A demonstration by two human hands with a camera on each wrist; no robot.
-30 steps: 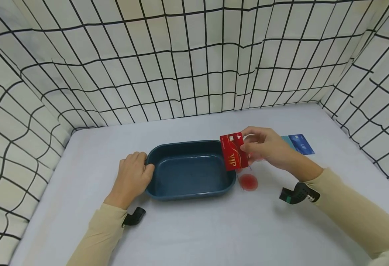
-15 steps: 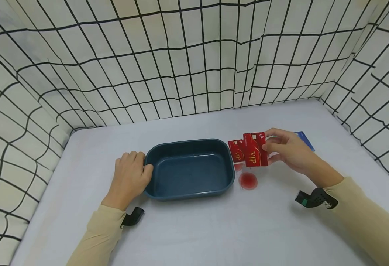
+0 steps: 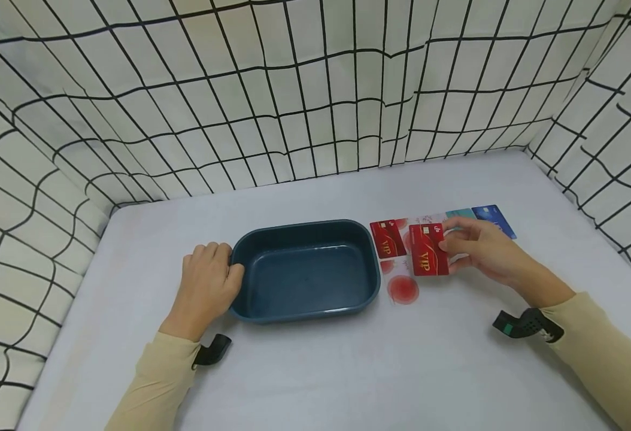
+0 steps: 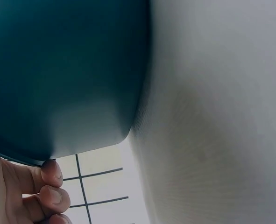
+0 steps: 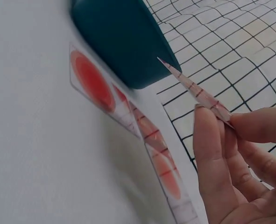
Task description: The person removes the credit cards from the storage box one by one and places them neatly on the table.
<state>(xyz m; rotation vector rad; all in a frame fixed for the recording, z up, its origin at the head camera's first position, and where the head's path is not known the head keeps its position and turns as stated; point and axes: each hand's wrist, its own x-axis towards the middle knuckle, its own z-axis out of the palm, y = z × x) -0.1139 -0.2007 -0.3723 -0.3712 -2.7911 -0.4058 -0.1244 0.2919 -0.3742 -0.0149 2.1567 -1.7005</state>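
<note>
A dark blue-green rectangular tray (image 3: 305, 275) stands on the white table, and my left hand (image 3: 208, 287) grips its left end. In the left wrist view, fingers (image 4: 53, 198) curl at the tray's rim. To the right of the tray, my right hand (image 3: 482, 248) pinches a red card (image 3: 428, 250) marked VIP by its right edge. The right wrist view has this card (image 5: 194, 88) nearly edge-on between thumb and fingers, raised off the table. A second red VIP card (image 3: 387, 239) lies beside the tray's right end.
Near the red cards lie see-through cards with red circles (image 3: 403, 290). Behind the right hand are a teal card (image 3: 460, 213) and a blue card (image 3: 495, 220). A white wall with a black grid (image 3: 315, 90) encloses the table's back and sides.
My right hand has moved right with the red VIP card, from the tray's right rim to above the see-through cards. The second red card has come into view. The left hand keeps its grip.
</note>
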